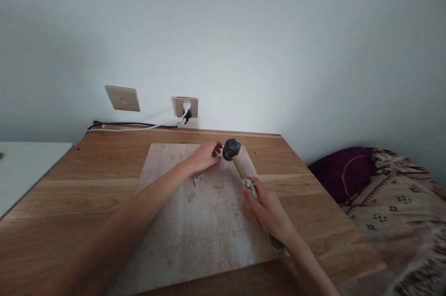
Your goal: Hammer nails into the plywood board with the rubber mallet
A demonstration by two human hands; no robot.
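My right hand (266,207) is wrapped round the wooden handle of a mallet (232,149) with a dark, rounded head. That head is raised just right of the fingers of my left hand (205,155). The left fingers are curled together low over the far part of a pale wooden board (209,235); whatever they may pinch is too small to make out. Several thin metal nails (195,179) lie loose on the board, on the near side of my left hand.
The board lies on a wooden table (306,194) against a white wall. Cables (139,125) run along the table's back edge to a wall socket (186,107). A white surface (31,166) adjoins at left. Patterned fabric (393,207) and a purple cushion (337,170) are at right.
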